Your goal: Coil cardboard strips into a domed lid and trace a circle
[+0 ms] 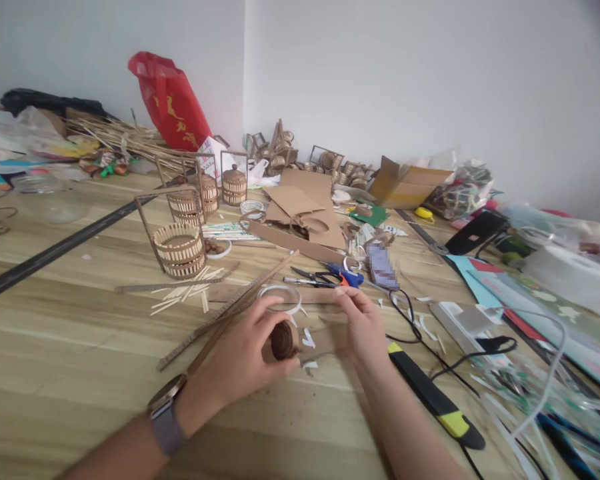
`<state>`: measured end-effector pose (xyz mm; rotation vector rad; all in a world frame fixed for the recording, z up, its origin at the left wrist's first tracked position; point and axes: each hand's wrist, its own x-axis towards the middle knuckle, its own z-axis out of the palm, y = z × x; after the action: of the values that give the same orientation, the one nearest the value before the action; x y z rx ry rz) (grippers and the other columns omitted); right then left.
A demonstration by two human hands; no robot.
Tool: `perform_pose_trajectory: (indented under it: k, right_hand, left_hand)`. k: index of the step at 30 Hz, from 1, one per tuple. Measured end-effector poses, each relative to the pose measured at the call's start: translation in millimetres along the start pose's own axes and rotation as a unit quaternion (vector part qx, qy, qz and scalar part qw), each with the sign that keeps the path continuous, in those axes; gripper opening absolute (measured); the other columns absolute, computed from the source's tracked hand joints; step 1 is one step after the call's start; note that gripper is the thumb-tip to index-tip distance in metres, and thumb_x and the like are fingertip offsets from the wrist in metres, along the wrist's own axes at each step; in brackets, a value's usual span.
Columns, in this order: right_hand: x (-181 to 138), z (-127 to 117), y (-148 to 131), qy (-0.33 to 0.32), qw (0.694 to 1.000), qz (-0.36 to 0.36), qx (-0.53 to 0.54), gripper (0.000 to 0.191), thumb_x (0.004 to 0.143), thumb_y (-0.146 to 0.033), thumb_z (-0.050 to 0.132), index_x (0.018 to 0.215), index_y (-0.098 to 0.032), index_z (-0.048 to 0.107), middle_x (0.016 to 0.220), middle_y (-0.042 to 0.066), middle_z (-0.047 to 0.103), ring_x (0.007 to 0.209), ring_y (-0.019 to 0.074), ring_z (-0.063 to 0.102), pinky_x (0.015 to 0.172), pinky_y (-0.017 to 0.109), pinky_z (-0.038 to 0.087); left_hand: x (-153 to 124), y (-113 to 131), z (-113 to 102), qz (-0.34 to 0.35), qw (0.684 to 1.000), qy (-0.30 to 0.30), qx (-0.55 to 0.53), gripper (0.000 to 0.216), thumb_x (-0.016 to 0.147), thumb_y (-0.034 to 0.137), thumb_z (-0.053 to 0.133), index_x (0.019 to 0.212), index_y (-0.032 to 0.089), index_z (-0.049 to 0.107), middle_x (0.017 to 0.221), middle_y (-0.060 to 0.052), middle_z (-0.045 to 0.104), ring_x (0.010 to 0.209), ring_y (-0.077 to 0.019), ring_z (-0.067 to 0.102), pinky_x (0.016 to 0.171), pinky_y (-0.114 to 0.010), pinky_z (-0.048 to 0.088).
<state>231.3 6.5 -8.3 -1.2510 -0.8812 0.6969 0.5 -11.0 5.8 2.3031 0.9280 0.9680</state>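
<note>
Over the cluttered wood-grained surface (80, 373), your left hand (243, 347) grasps the brown coil (283, 341) just nearer you than the white ring (299, 302) while your right hand (366, 327) pinches a brown strip (317, 295), apparently mid-winding, so the next turn likely calls for steady, even tension.

The desk (80, 340) has a smooth, wood-grained finish. At six o'clock, the rolled coil (283, 341) looks like rough, matt brown cardboard. At nine, the handled basket (180, 257) pairs pale wooden slats with ridged, cardboard-like bands. The utility knife (425, 387) at five looks like matt plastic; the watch strap (167, 427) at seven, soft woven cloth.
</note>
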Motion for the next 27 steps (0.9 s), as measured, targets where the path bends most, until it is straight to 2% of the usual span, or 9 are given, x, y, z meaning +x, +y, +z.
perform_pose_trajectory:
  k: [2, 6, 10, 13, 21, 27]
  right_hand:
    - [-9, 7, -4, -0.060, 0.998, 0.021, 0.025, 0.024, 0.071, -0.043, 0.079, 0.075, -0.022, 0.070, 0.075, 0.001, 0.070, 0.071, 0.0194, 0.061, 0.070, 0.033, 0.048]
    - [-28, 18, -13, -0.164, 0.973, 0.093, 0.133, 0.027, 0.069, -0.046, 0.083, 0.074, -0.022, 0.070, 0.069, 0.001, 0.067, 0.062, 0.0171, 0.058, 0.062, 0.032, 0.049]
    - [-39, 20, -19, -0.214, 0.958, 0.095, 0.167, 0.029, 0.068, -0.050, 0.085, 0.077, -0.024, 0.073, 0.090, 0.006, 0.073, 0.073, 0.0202, 0.063, 0.067, 0.034, 0.052]
    - [-44, 22, -18, -0.244, 0.950, 0.096, 0.172, 0.033, 0.065, -0.053, 0.087, 0.078, -0.026, 0.075, 0.104, 0.007, 0.072, 0.081, 0.0214, 0.063, 0.071, 0.034, 0.051]
    - [-54, 28, -6, -0.266, 0.921, 0.154, 0.238, 0.030, 0.059, -0.041, 0.094, 0.081, -0.028, 0.079, 0.110, 0.001, 0.067, 0.096, 0.0190, 0.058, 0.084, 0.029, 0.047]
    - [-57, 31, -13, -0.265, 0.916, 0.179, 0.241, 0.029, 0.055, -0.040, 0.096, 0.076, -0.028, 0.080, 0.111, 0.002, 0.066, 0.097, 0.0209, 0.056, 0.081, 0.029, 0.049]
  left_hand:
    - [1, -4, 0, -0.015, 1.000, 0.014, 0.004, 0.038, 0.081, 0.028, 0.073, 0.116, 0.022, 0.058, 0.139, -0.015, 0.049, 0.128, -0.0324, 0.054, 0.104, -0.047, 0.050]
    - [3, -7, 0, -0.023, 0.999, 0.032, 0.000, 0.040, 0.085, 0.028, 0.068, 0.122, 0.021, 0.055, 0.128, -0.013, 0.053, 0.122, -0.0295, 0.056, 0.104, -0.046, 0.050]
    - [4, -5, -1, -0.033, 0.999, 0.027, -0.014, 0.041, 0.086, 0.029, 0.066, 0.124, 0.019, 0.055, 0.122, -0.012, 0.057, 0.115, -0.0279, 0.060, 0.101, -0.044, 0.052]
    - [5, -4, -1, -0.050, 0.998, 0.018, -0.028, 0.040, 0.085, 0.030, 0.067, 0.122, 0.019, 0.057, 0.120, -0.012, 0.058, 0.112, -0.0273, 0.061, 0.098, -0.043, 0.053]
    - [5, -4, -1, -0.070, 0.995, 0.013, -0.064, 0.038, 0.083, 0.029, 0.069, 0.119, 0.020, 0.061, 0.119, -0.010, 0.059, 0.110, -0.0270, 0.061, 0.097, -0.042, 0.052]
    - [6, -3, 0, -0.071, 0.993, 0.014, -0.090, 0.037, 0.085, 0.032, 0.068, 0.119, 0.019, 0.061, 0.117, -0.011, 0.058, 0.108, -0.0264, 0.060, 0.096, -0.043, 0.053]
